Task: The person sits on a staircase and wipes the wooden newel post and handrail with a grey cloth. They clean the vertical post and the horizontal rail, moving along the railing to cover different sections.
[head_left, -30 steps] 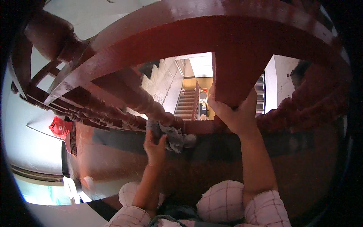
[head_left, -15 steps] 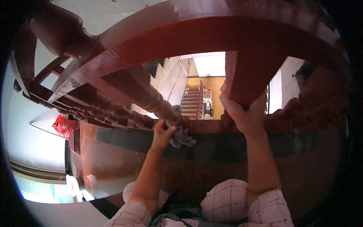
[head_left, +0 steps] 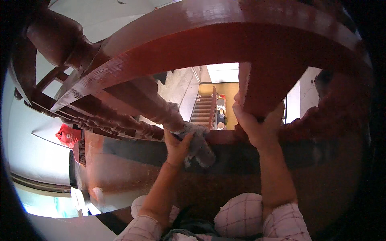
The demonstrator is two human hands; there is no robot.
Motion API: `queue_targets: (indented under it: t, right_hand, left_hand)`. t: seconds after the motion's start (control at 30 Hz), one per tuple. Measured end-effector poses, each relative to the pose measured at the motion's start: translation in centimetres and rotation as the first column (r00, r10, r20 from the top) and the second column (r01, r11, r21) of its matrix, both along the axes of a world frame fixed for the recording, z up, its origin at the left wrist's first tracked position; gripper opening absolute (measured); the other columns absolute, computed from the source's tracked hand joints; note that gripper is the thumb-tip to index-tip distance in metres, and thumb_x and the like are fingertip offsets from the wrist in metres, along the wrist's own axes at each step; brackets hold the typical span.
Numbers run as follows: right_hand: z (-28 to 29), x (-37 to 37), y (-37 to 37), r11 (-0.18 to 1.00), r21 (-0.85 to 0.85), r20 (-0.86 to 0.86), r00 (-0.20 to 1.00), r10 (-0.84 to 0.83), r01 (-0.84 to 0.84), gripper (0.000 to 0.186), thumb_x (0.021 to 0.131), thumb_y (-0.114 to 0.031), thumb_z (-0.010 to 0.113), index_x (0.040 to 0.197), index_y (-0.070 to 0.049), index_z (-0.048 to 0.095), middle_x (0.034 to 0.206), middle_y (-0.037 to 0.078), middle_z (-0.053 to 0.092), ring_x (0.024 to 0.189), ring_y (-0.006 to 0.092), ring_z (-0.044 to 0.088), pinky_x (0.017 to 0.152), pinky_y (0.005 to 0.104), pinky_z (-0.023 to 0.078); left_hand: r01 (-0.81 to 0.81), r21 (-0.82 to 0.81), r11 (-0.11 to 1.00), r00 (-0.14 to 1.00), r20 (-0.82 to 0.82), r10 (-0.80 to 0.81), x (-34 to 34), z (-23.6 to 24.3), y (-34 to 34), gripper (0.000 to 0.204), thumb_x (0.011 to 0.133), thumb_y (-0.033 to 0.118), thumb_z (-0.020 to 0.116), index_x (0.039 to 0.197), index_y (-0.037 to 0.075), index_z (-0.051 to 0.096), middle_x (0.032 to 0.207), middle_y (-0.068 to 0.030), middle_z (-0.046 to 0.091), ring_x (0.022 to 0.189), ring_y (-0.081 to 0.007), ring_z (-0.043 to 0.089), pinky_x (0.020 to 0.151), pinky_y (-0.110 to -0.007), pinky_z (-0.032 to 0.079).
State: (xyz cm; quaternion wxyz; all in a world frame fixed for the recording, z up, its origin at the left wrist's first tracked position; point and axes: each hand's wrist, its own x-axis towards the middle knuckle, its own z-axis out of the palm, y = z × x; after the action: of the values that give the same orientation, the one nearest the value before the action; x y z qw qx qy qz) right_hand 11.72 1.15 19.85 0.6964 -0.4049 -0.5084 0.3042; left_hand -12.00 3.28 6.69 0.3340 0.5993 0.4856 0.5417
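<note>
My left hand [head_left: 177, 146] is closed on a grey cloth [head_left: 199, 148], which wraps round the lower turned part of a dark red wooden baluster [head_left: 144, 94]; the cloth's loose end hangs to the right of the hand. My right hand [head_left: 260, 128] grips a broad, flat-sided red post [head_left: 269, 88], its thumb along the left edge and fingers partly hidden round the right side. Both posts run down from the curved handrail [head_left: 225, 14] arching across the top to the bottom rail [head_left: 221, 136].
A row of turned balusters runs off to the left. Through the gaps show a stairwell, a lower staircase [head_left: 203, 108] and assorted items below. At left, a red bag [head_left: 68, 135] and a broom [head_left: 80, 152] rest by a white wall. My knees [head_left: 237, 213] are at the lower edge.
My left hand and the cloth have moved right since a second ago and now sit around the baluster, with more cloth hanging out. My right hand keeps its grip, shifted slightly right in view.
</note>
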Motion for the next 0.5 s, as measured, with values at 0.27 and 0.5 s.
queue_targets:
  t: [0.27,0.5]
  right_hand:
    - [-1.1,-0.1,0.0,0.998,0.002,0.02,0.998,-0.067,0.067,0.022,0.07,0.0,0.067,0.091,-0.001,0.059,0.081,0.006,0.062,0.07,0.0133,0.06,0.064,0.0281,0.05]
    - [-0.5,0.2,0.2,0.995,0.073,-0.056,0.995,0.078,-0.074,0.022,0.071,0.002,0.065,0.092,-0.001,0.058,0.079,0.005,0.061,0.065,0.0128,0.059,0.06,0.0259,0.049]
  left_hand:
    - [0.017,-0.058,0.998,1.0,0.004,-0.017,1.3,0.5,2.1,0.045,0.067,0.008,0.076,0.107,-0.002,0.056,0.101,-0.0087,0.063,0.091,-0.0171,0.06,0.085,-0.031,0.046]
    - [0.622,-0.361,0.695,0.712,-0.11,-0.694,-2.5,5.5,5.7,0.051,0.07,0.01,0.077,0.114,0.002,0.053,0.111,-0.0083,0.059,0.104,-0.0189,0.054,0.091,-0.033,0.043]
